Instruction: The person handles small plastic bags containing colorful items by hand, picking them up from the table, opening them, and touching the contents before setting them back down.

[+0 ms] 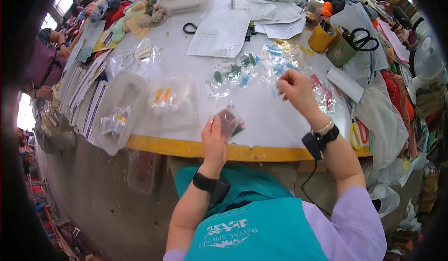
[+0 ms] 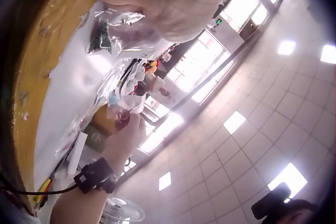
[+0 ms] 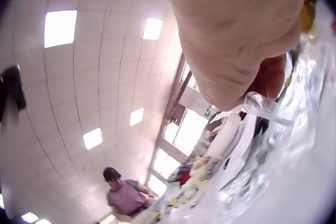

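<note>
My left hand (image 1: pixel 214 142) grips a small clear plastic bag (image 1: pixel 227 123) near the table's front edge, thumb across it. Reddish and dark green contents show through the bag. Farther right, my right hand (image 1: pixel 298 93) is raised above the table with fingers curled in. A piece of clear plastic (image 3: pixel 262 107) sticks out from its fingertips in the right wrist view. Beneath and beyond that hand lie clear packets with blue pieces (image 1: pixel 275 51), others with green pieces (image 1: pixel 235 69), and some with red pieces (image 1: pixel 322 93).
At left stand a clear plastic tray (image 1: pixel 103 137) and a shallow box (image 1: pixel 172 121) with orange-marked packets. Printed sheets (image 1: pixel 220 34) lie at the back. Cans holding tools (image 1: pixel 343 51), a white roll (image 1: pixel 345 84) and scissors (image 1: pixel 355 135) sit at right. Another person (image 3: pixel 126 198) is across the room.
</note>
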Action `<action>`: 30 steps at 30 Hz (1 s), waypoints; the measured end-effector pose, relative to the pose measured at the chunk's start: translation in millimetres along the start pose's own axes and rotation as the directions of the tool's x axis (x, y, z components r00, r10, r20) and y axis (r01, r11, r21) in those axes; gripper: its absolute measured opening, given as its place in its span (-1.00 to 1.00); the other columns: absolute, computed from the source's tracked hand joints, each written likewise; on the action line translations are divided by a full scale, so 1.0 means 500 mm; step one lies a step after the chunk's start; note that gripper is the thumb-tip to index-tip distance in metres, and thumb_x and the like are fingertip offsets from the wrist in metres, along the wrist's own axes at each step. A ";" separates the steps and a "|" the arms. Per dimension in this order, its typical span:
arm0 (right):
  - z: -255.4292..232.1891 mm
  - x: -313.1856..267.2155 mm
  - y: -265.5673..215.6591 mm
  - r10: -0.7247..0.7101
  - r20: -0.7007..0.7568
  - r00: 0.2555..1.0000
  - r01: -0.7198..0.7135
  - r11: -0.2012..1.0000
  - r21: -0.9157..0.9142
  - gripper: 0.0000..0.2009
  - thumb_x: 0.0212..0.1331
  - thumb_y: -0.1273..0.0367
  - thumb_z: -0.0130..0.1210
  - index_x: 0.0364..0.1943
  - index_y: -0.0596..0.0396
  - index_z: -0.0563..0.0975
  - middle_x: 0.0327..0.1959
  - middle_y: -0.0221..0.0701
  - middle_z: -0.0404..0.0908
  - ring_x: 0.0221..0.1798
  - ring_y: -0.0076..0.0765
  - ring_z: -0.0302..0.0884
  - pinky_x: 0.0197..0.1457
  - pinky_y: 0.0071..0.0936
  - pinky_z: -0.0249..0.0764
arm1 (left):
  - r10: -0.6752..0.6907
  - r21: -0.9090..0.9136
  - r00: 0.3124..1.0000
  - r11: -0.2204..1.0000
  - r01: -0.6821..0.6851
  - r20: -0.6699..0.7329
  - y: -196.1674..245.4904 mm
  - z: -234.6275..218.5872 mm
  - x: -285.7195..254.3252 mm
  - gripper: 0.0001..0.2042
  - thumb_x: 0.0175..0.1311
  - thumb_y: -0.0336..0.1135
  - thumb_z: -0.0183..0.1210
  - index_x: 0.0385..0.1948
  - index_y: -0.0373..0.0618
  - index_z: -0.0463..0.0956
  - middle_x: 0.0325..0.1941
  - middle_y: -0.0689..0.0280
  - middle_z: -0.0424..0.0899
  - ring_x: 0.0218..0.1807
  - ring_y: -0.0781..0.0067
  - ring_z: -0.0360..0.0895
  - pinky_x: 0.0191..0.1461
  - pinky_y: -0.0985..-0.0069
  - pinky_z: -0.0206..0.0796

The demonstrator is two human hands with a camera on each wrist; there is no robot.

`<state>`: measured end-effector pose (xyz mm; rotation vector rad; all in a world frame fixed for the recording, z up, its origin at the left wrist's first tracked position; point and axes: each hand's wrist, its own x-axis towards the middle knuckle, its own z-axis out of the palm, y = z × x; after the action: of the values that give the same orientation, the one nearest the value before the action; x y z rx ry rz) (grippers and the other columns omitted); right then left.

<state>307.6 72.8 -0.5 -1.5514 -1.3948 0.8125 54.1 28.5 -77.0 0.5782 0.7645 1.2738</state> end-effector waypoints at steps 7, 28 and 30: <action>0.192 -0.147 0.001 0.168 0.158 0.973 -0.222 0.872 0.436 -0.89 0.17 0.45 0.11 -0.38 0.25 0.51 -0.53 -0.38 0.58 -0.48 -0.56 0.56 -0.50 -0.58 0.50 | 0.074 0.146 0.997 0.987 -0.073 -0.001 -0.021 0.029 -0.028 -0.72 0.53 -0.28 -0.08 0.06 -0.26 0.47 0.06 0.26 0.59 0.06 0.48 0.54 0.16 0.48 0.42; -0.143 0.114 0.160 -0.290 -0.221 0.931 0.035 0.673 -0.739 -0.80 0.08 0.31 0.13 -0.26 0.07 0.63 -0.26 -0.21 0.67 -0.12 -0.04 0.63 -0.03 -0.16 0.53 | 0.076 0.034 0.997 0.997 -0.076 0.008 -0.012 0.024 -0.026 -0.71 0.53 -0.29 -0.08 0.00 -0.35 0.46 0.01 0.16 0.61 0.03 0.35 0.58 0.18 0.38 0.45; -0.171 0.148 0.173 -0.302 -0.150 0.941 0.056 0.579 -0.813 -0.82 0.09 0.31 0.12 -0.28 0.07 0.62 -0.27 -0.21 0.67 -0.11 -0.04 0.62 -0.01 -0.13 0.52 | 0.095 0.068 0.995 0.993 -0.096 0.016 -0.017 0.018 -0.028 -0.71 0.53 -0.28 -0.08 0.00 -0.36 0.46 0.02 0.15 0.61 0.04 0.34 0.59 0.19 0.37 0.45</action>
<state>431.8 131.1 -38.5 -2.0257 -1.7802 -0.2615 64.9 13.4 -75.2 0.6846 0.7803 1.3349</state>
